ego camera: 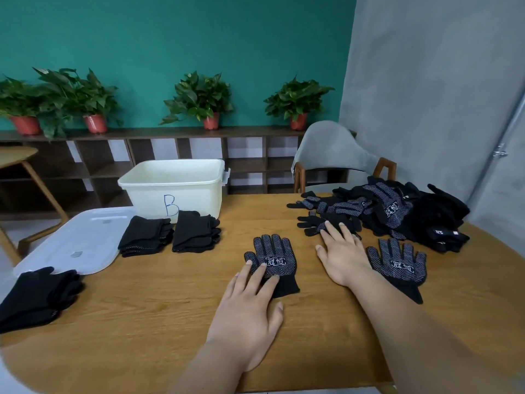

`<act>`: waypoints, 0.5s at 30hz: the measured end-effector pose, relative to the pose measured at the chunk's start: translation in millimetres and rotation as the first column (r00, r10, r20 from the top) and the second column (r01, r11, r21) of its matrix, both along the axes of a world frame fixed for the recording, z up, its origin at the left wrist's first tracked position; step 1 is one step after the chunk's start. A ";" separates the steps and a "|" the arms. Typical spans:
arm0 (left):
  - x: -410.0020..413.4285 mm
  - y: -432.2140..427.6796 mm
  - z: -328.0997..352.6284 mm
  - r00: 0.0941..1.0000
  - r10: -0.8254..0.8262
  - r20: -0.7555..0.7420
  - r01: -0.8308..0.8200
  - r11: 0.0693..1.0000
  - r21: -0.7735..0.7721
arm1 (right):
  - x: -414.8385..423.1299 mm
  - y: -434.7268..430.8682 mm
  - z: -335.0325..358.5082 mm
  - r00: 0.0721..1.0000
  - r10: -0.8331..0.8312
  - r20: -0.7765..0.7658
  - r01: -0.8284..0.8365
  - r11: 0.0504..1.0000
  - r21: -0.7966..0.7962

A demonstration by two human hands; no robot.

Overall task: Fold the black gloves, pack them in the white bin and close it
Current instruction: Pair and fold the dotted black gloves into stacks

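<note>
Dotted knit glove point(273, 258) flat under left hand point(247, 314).

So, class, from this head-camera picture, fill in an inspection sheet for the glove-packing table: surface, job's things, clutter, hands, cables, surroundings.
Surface: wooden table, rounded edge.
Job's things: white bin open, marked B; lid lying flat at the table's left; three folded stacks; flat glove and second flat glove, dotted side up; loose pile at the right.
Clutter: nothing seen.
Hands: left hand flat, fingers resting on the flat glove; right hand open, fingertips on a glove at the loose pile's edge.
Cables: nothing seen.
Surroundings: grey chair, shelf with potted plants, teal wall.
</note>
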State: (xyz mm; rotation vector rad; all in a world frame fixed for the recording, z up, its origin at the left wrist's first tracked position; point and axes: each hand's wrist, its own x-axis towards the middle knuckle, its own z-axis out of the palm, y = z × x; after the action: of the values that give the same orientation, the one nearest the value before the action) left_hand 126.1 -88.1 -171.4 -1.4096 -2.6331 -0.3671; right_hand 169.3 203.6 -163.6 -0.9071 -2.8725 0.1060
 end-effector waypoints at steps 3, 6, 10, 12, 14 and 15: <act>-0.9 0.7 0.5 1.000 -0.007 0.011 0.007 1.000 0.004 | -1.8 2.7 -3.3 1.000 0.022 -0.002 -0.022 1.000 0.015; -0.6 0.4 0.0 1.000 -0.012 0.008 0.012 1.000 0.009 | -0.4 1.8 -2.6 0.999 0.033 -0.010 -0.033 0.998 0.052; -1.4 0.0 -1.2 1.000 -0.013 0.005 0.013 1.000 0.023 | 3.4 3.9 9.4 0.962 0.061 -0.265 -0.058 0.998 0.018; -1.7 0.2 -1.4 1.000 -0.012 0.009 0.012 0.999 0.031 | 7.3 5.5 26.4 0.877 0.062 -0.476 -0.101 0.993 -0.058; -1.5 -0.4 -1.2 1.000 -0.013 0.021 0.012 0.999 0.044 | 13.2 4.8 50.5 0.767 0.033 -0.641 -0.151 0.980 -0.131; -1.3 -0.8 -0.8 1.000 -0.013 0.024 0.012 0.999 0.053 | 16.8 3.2 63.6 0.710 0.012 -0.704 -0.170 0.973 -0.154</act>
State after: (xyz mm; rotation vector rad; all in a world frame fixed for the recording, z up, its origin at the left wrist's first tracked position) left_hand 124.8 -88.9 -172.2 -1.4149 -2.6144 -0.4549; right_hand 186.1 206.7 -100.1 -0.5661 -2.1936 0.6317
